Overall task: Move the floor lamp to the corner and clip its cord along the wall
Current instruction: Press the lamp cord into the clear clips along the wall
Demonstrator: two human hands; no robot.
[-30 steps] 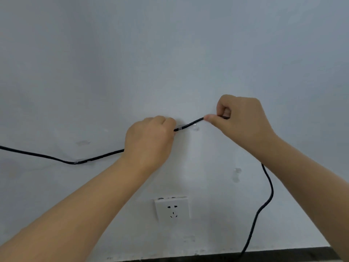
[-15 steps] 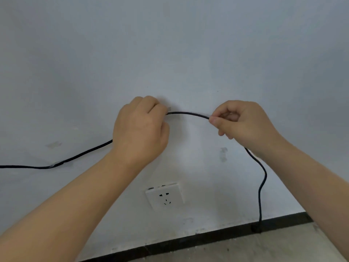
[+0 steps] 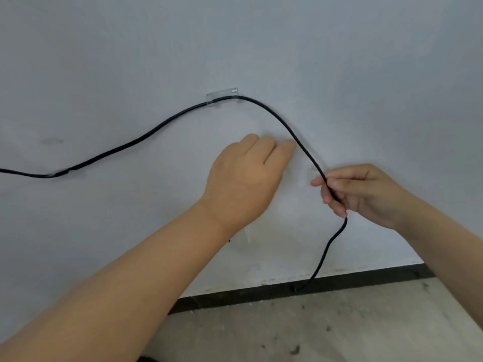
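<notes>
A black lamp cord (image 3: 146, 135) runs along the pale wall from the left edge. It passes a small clear clip (image 3: 59, 173) low on the left, then sits in a second clear clip (image 3: 222, 97) higher up. From there it curves down to my right hand (image 3: 366, 194), which pinches it, and hangs on to the floor at the baseboard. My left hand (image 3: 248, 178) is below the upper clip, off the cord, its fingers curled loosely toward the wall and holding nothing that I can see. The lamp itself is out of view.
A black baseboard (image 3: 366, 279) lines the foot of the wall above a rough grey concrete floor (image 3: 313, 327). My left forearm covers the wall socket seen earlier. Faint old marks dot the wall (image 3: 366, 74).
My left hand has let go of the cord and dropped below the upper clip, which now holds the cord. My right hand slid down the cord to the right. The view tilted down.
</notes>
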